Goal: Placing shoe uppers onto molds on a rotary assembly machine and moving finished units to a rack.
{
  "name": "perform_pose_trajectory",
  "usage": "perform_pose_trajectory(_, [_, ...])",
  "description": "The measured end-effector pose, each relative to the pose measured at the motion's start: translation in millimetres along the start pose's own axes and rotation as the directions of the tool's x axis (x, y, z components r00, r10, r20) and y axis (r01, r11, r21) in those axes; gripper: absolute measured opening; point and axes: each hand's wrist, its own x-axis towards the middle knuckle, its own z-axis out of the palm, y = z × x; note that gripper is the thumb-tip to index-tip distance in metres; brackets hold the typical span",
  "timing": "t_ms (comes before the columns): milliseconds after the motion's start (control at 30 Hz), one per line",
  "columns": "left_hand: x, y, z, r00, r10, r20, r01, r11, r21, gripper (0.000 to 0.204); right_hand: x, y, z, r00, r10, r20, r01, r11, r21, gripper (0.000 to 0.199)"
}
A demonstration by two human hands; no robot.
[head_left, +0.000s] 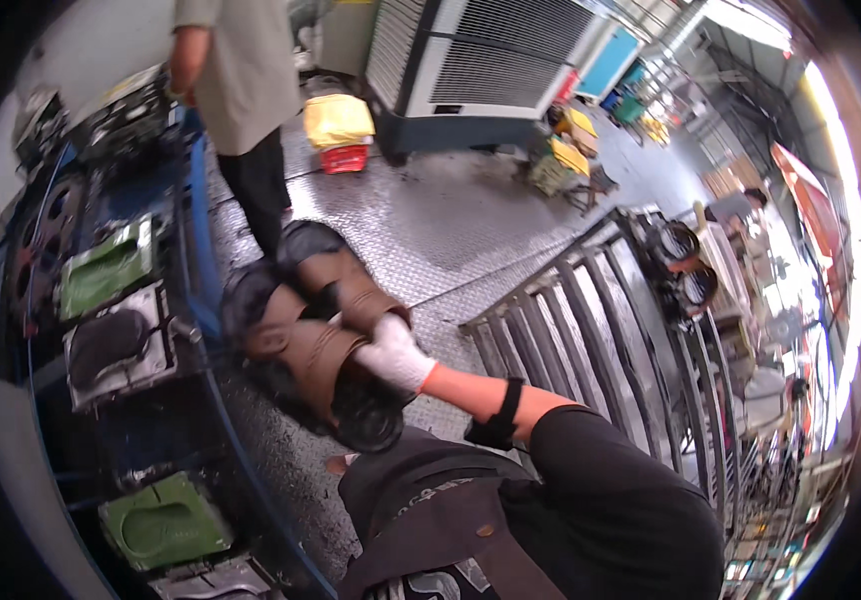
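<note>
My right hand [396, 355], in a white glove, is closed on a pair of sandals in front of my body. Both have wide brown straps and black soles. The nearer sandal [321, 360] hangs tilted to the left, and the farther sandal [346, 285] lies alongside it. The glove grips them at the straps, where the two meet; its fingertips are mostly hidden. A black band circles my right forearm. My left hand does not show. To the left, green sole moulds [166, 532] and a metal mould with a dark sole shape [111, 348] sit on a machine bench.
A blue-edged machine [236, 440] runs along my left. A slatted metal rack [571, 320] stands to the right, with dark footwear [676, 240] at its far end. A person [246, 90] stands ahead at the machine. Beyond are a large air cooler [491, 60] and a yellow-covered stool [339, 122].
</note>
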Motion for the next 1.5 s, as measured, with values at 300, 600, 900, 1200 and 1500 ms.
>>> perform_pose_trajectory(300, [-27.1, -52.3, 96.5, 0.852, -0.423, 0.308, 0.172, 0.782, 0.599, 0.035, -115.5, -47.5, -316.3, 0.519, -0.269, -0.811, -0.241, 0.865, -0.441, 0.035])
perform_pose_trajectory(600, [8.8, -100.0, 86.3, 0.530, -0.598, 0.601, -0.434, 0.417, 0.798, 0.027, -300.5, -85.4, -489.2, 0.405, -0.291, -0.867, -0.896, -0.315, -0.313, 0.026])
perform_pose_trajectory(900, [90.9, -32.0, 335.3, 0.948, -0.282, 0.149, 0.227, 0.925, 0.306, 0.058, -366.3, 39.2, -569.4, 0.268, 0.012, -0.963, -0.956, 0.124, -0.264, 0.066])
perform_pose_trajectory(1200, [173.6, 12.9, 283.2, 0.941, -0.023, 0.337, 0.296, 0.535, -0.792, 0.029, -150.9, -111.1, -392.0, 0.611, 0.231, -0.757, -0.780, 0.013, -0.626, 0.064])
perform_pose_trajectory(1500, [183.9, 51.2, 244.1, 0.775, -0.314, 0.548, 0.583, 0.691, -0.428, 0.014, 139.1, -31.2, -132.7, 0.959, 0.249, 0.131, -0.124, 0.790, -0.600, 0.040])
